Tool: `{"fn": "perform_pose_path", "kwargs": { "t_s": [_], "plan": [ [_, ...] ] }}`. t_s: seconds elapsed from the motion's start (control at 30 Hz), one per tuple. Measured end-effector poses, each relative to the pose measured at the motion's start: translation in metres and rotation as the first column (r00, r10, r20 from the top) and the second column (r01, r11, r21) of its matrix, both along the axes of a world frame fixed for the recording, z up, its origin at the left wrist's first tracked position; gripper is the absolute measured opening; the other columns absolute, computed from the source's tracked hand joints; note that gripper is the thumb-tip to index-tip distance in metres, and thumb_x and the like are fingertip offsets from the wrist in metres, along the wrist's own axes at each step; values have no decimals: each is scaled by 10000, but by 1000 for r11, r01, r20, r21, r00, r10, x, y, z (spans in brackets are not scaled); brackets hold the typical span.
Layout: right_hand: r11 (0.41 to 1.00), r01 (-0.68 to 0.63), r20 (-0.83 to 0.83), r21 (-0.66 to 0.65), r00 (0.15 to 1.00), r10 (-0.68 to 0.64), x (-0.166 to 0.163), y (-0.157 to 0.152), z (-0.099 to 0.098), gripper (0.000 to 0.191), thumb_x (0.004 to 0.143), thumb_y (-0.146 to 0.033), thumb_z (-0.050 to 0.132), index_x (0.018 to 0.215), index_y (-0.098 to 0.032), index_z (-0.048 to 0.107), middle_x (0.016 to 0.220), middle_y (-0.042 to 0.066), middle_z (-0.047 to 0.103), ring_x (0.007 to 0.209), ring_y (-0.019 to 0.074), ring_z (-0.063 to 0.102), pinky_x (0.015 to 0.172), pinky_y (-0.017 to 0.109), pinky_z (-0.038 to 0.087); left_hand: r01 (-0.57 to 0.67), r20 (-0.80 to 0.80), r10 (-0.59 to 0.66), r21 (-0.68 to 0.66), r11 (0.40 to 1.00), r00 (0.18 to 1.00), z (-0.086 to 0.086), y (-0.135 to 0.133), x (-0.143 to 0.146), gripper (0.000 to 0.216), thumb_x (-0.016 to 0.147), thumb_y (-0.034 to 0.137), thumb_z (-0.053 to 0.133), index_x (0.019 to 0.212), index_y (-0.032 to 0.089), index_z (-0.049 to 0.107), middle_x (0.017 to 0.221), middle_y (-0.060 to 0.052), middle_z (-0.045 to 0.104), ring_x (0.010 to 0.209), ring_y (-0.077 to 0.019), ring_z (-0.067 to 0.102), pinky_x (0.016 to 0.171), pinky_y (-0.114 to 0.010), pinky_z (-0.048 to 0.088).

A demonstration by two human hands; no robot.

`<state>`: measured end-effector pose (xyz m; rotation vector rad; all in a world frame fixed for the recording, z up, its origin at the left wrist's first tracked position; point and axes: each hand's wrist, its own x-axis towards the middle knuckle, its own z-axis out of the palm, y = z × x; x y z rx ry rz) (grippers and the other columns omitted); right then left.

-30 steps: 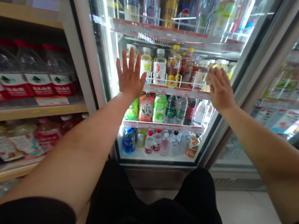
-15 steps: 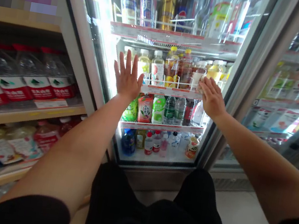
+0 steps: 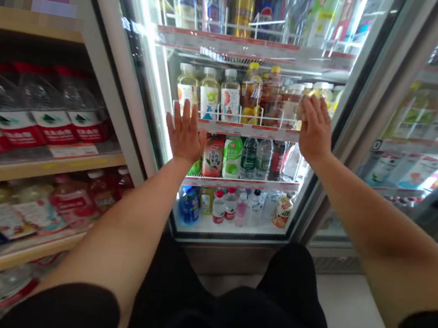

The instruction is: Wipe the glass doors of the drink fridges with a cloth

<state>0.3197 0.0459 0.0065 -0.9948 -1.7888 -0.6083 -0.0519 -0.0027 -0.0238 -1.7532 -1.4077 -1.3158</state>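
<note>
My left hand (image 3: 186,133) lies flat with fingers spread against the glass door (image 3: 227,239) of a lit drinks cooler, near its left side. Higher up on the right, my right hand (image 3: 316,129) presses toward the same glass, fingers together. A small pale cloth (image 3: 302,108) shows under its fingertips, mostly hidden by the hand and blurred. Behind the glass, bottled drinks (image 3: 230,96) stand on the middle shelf, between and behind my hands. A red carton (image 3: 214,155) and a green bottle (image 3: 232,158) stand one shelf lower.
At left, an open shelf unit (image 3: 97,159) holds large red-capped water bottles (image 3: 54,117) and other packaged drinks. A second cooler door (image 3: 427,148) adjoins on the right behind a metal frame (image 3: 359,126). My knees (image 3: 293,271) are close to the cooler's base.
My left hand has moved down along the glass. My right hand has shifted slightly up and to the right with the pale cloth under its fingers.
</note>
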Motion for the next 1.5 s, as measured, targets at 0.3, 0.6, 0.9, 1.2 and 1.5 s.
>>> {"fn": "perform_pose_path", "kwargs": {
  "t_s": [0.3, 0.6, 0.9, 1.2, 1.5],
  "plan": [
    [997, -61, 225, -40, 972, 68, -33, -9, 1, 660, 1019, -103, 319, 1644, -313, 359, 1700, -17, 397, 1617, 249, 258, 1327, 578, 243, -7, -21, 8, 24, 1000, 1000, -2, 4, -2, 753, 998, 470, 436, 1671, 167, 287, 1743, -96, 204, 1627, -254, -63, 1319, -506, -134],
    [979, -156, 439, -129, 877, 197, -68, -23, -10, 735, 1011, -75, 337, 1662, -410, 277, 1673, -85, 428, 1598, 213, 308, 1345, 550, 230, -14, -10, 14, 4, 1000, 1000, 0, -1, 1, 742, 996, 447, 445, 1667, 167, 295, 1746, -83, 187, 1628, -239, -57, 1319, -479, -142],
    [994, -73, 333, -82, 938, 96, -91, -22, -5, 733, 1028, -81, 302, 1696, -352, 165, 1722, -51, 328, 1628, 229, 202, 1349, 550, 210, 25, 14, -25, 4, 1000, 1000, 0, 0, 0, 741, 1001, 451, 448, 1676, 202, 272, 1751, -69, 178, 1626, -232, -74, 1315, -481, -148],
    [1000, -10, 101, 7, 995, 9, -102, -20, 13, 785, 1040, -113, 351, 1677, -464, 57, 1723, -84, 309, 1634, 281, 185, 1305, 716, 163, 21, 8, -21, -13, 1000, 1000, 1, -1, 0, 744, 1000, 486, 425, 1665, 178, 298, 1746, -77, 185, 1624, -241, -72, 1319, -496, -151],
    [990, -124, 464, -68, 875, 141, -113, -30, 3, 836, 995, -22, 348, 1681, -436, 107, 1705, -95, 353, 1623, 235, 223, 1349, 584, 179, 19, -14, -19, 1, 1000, 1000, -2, 4, -3, 760, 1026, 565, 356, 1660, 151, 295, 1747, -76, 163, 1626, -249, -82, 1321, -503, -151]
  ]
}}
